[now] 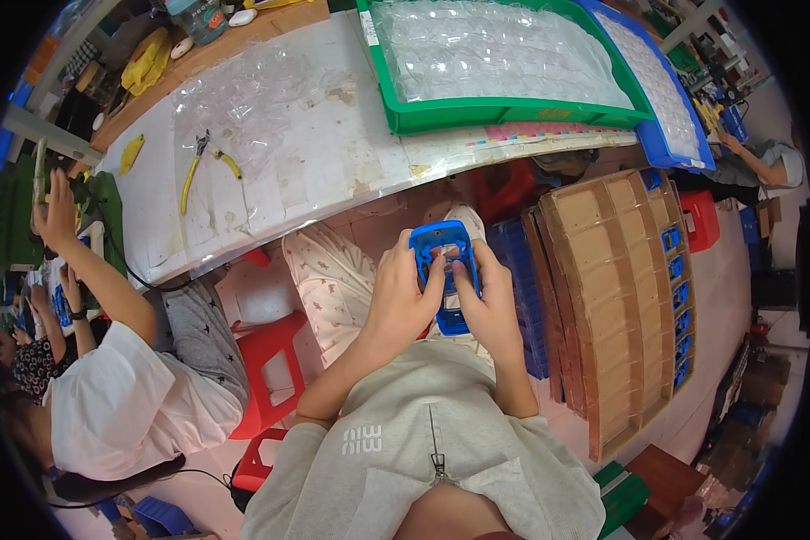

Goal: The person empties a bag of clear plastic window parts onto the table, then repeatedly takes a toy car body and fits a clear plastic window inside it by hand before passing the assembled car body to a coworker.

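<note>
Above my lap I hold a blue plastic housing [453, 322], an open, frame-like shell with cut-outs inside. My left hand [398, 286] is closed around its left side, and my right hand [493, 306] grips the right side. Both thumbs press inward over the middle of the shell, where something small and brownish shows between them. What exactly lies under the thumbs is hidden.
On the white table lie yellow-handled cutting pliers [191, 175] and clear plastic pieces [234, 99]. Behind stand a green tray [522, 115] and a blue tray [697, 160] of clear parts. At right, a divided cardboard tray [603, 261] holds several blue parts. A co-worker [126, 396] sits left.
</note>
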Motion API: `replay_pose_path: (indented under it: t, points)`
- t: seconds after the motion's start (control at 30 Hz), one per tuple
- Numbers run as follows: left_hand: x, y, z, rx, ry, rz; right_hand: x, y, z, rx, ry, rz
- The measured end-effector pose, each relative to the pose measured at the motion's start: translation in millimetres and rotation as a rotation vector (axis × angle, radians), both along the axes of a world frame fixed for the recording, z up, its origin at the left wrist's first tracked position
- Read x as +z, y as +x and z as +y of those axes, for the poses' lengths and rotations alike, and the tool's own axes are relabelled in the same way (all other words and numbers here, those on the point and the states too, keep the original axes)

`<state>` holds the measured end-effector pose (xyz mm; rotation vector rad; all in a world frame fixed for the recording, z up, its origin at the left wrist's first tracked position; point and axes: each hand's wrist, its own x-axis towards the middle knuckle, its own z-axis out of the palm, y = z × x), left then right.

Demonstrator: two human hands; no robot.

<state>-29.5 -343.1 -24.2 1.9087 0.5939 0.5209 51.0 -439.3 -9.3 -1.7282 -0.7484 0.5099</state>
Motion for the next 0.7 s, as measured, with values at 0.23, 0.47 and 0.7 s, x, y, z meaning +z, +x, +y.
replay_pose_path:
  t: [0.23, 0.47, 0.7]
  points:
    - [-2.9, 0.5, -1.0, 0.005, -0.032, -0.066, 0.3, -1.8, 0.9, -0.004, -0.018, -0.055]
    - [1.5, 1.8, 1.3, -0.023, -0.197, -0.121, 7.7, -4.9, 2.2, 0.004, 0.000, 0.026]
    - [7.1, 3.3, 1.6, -0.033, -0.259, -0.143, 14.4, -7.5, 4.1, -0.005, 0.030, 0.041]
